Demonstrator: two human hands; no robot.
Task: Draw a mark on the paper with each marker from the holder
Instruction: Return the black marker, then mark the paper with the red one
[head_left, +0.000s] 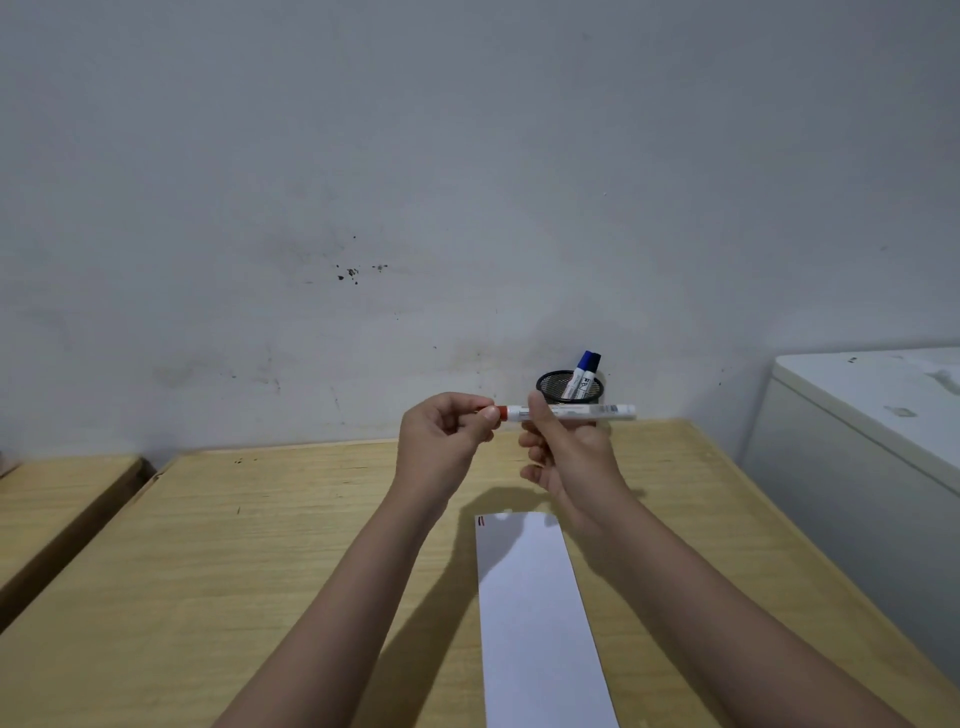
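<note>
I hold a white marker (576, 411) with a red cap level above the table. My right hand (566, 449) grips its barrel. My left hand (447, 434) pinches the red cap (502, 412) at the marker's left end. Behind my hands stands a black mesh holder (556, 385) against the wall, with a blue-capped marker (586, 370) and a black-capped marker (594, 371) in it. A long white strip of paper (535, 618) lies on the wooden table below my right forearm, with a short red mark (482, 521) at its far left corner.
The wooden table (291, 545) runs to a stained white wall. A second wooden surface (57, 499) lies to the left across a gap. A white cabinet or appliance (862, 447) stands at the table's right side.
</note>
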